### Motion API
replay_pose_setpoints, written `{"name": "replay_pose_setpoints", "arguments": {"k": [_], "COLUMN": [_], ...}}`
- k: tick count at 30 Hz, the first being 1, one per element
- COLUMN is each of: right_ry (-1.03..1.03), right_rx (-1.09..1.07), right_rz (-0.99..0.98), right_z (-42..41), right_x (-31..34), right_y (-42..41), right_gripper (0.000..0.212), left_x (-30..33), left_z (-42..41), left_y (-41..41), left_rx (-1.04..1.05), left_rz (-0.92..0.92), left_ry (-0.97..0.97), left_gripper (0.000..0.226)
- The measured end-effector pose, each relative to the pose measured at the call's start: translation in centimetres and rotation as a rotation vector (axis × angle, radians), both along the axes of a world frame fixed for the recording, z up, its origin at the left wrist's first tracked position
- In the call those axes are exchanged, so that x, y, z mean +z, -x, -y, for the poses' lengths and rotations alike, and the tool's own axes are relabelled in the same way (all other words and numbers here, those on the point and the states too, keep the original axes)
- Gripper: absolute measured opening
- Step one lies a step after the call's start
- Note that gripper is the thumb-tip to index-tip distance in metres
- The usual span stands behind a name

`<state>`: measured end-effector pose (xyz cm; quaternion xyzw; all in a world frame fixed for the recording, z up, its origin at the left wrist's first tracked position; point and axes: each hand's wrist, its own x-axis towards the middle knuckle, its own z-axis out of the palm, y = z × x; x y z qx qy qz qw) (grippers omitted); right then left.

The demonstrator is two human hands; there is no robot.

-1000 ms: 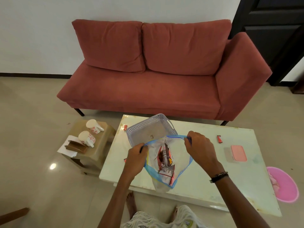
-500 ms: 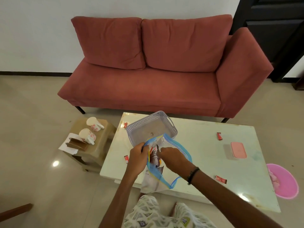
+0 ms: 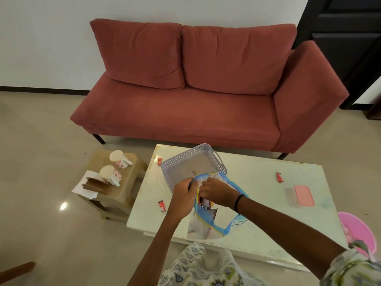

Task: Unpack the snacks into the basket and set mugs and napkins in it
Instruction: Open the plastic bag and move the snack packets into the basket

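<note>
Left hand (image 3: 183, 195): fingers clenched on the near-left rim of the bag, pinching it at the mouth.
Right hand (image 3: 216, 191): reaching into the mouth of the bag, fingers curled inside it — what they grip, if anything, I cannot tell; a dark band sits on the wrist.
Bag (image 3: 208, 218): clear plastic with a blue zip edge, held above the near edge of the table, its mouth touching the near rim of the basket; its bottom hangs toward 6 o'clock.
Snacks (image 3: 207, 205): red and dark wrappers visible through the bag, just below the right hand.
Basket (image 3: 177, 162): pale grey, perforated walls, on the table at 12 o'clock from the hands; one small speck on its floor, unclear what it is.
Table (image 3: 257, 203): pale glossy top, in front of the sofa.
Loose packets: small red ones on the table — one (image 3: 160, 160) at 10 o'clock from the basket, one (image 3: 162, 206) at 9 o'clock from the left hand, one (image 3: 279, 177) at 3 o'clock from the basket.
Box with pink lid (image 3: 303, 195): on the table at 3 o'clock, well apart from the hands.
Mugs: two white ones with red flowers (image 3: 118, 158) (image 3: 110, 174), lying on their sides on the stool (image 3: 132, 174), at 9 o'clock from the table.
Napkins (image 3: 83, 187): white sheets at the stool's left edge, under a brown holder (image 3: 95, 185).
Sofa (image 3: 195, 89): red, at 12 o'clock against the wall.
</note>
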<state>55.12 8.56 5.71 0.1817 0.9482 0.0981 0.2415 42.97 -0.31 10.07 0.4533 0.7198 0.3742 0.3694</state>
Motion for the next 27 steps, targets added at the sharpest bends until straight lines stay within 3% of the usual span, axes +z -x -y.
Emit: {"name": "replay_pose_setpoints", "arguments": {"k": [4, 5, 14, 19, 27], "right_ry": [0.142, 0.176, 0.329, 0.309, 0.117], "right_rx": [-0.047, -0.079, -0.666, -0.873, -1.06], "right_rz": [-0.133, -0.199, -0.61, -0.831, -1.168], "right_z": [-0.6, -1.0, -5.6, -7.8, -12.3], "right_x": [3.8, 4.1, 9.4, 9.7, 11.1], "right_y": [1.9, 2.0, 1.7, 2.2, 2.4], "right_gripper": [0.015, 0.022, 0.011, 0.014, 0.016], "left_x": [-0.5, -0.5, -2.3, -2.5, -3.6], "left_z": [-1.9, -2.4, -7.7, -10.9, -15.0], "left_y": [2.0, 2.5, 6.8, 8.3, 10.9], "left_rx": [0.006, 0.01, 0.139, 0.208, 0.388], "left_rz": [0.007, 0.013, 0.146, 0.158, 0.208], "left_ry": [0.043, 0.054, 0.143, 0.138, 0.101], "left_gripper": [0.035, 0.034, 0.029, 0.043, 0.046]}}
